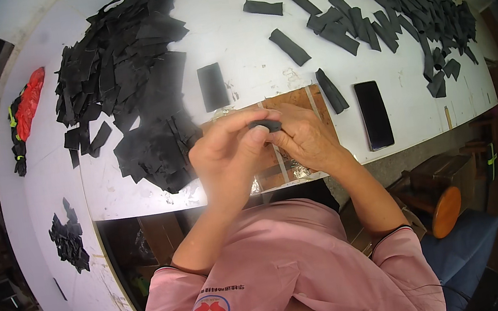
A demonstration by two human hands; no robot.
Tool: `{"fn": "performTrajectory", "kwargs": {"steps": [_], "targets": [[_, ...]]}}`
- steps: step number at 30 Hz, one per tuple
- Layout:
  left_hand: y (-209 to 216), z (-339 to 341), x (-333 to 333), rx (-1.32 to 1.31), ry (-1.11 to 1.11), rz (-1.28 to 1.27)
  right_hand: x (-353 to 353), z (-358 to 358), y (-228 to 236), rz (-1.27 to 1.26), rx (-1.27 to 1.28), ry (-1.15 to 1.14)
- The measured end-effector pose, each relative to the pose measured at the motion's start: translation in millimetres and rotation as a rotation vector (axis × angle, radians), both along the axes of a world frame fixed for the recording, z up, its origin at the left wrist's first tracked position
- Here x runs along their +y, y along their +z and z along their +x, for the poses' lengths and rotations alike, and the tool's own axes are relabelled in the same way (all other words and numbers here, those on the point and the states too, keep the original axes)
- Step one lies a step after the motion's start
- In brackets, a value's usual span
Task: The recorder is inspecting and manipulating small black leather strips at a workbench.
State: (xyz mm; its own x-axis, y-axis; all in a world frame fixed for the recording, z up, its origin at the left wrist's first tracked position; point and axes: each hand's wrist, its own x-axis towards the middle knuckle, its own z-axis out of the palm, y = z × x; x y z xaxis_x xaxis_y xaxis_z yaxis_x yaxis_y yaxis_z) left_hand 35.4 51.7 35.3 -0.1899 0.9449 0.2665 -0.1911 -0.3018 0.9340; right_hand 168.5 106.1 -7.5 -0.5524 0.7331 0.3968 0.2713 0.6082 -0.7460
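My left hand (229,147) and my right hand (308,139) meet over a brown board (306,99) at the table's near edge. Both are closed on a small piece of black fabric (265,125), folded or rolled between the fingertips; most of it is hidden by the fingers. A flat black fabric piece (212,87) lies just beyond my left hand. To the right of the board rests a rolled black fabric piece (332,90). The large heap of flat black pieces (124,65) reaches close to my left wrist.
A dark phone (374,115) lies near the right front edge. Rolled black pieces are piled (425,9) at the far right, with several scattered nearer. On the left are a red plastic bag (31,102) and a small pile of black scraps (69,239). A wooden stool (446,211) stands below right.
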Motion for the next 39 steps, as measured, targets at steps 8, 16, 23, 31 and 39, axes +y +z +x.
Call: {"fn": "performTrajectory", "kwargs": {"steps": [8,16,23,31,39], "targets": [[3,-1,3,0.157,0.047,0.015,4,-3,-15,0.005,0.079,0.055],[-5,-21,-6,-0.540,-0.064,0.041,-1,-2,27,0.269,-0.236,0.030],[-11,-21,-2,-0.347,-0.031,-0.024,-1,-1,6,0.222,-0.205,0.018],[-15,-21,3,-0.341,0.002,-0.006,-2,-7,2,0.188,-0.161,0.003],[-109,-76,99,1.062,0.666,-0.396,72,14,72,-0.517,0.501,-0.078]]}}
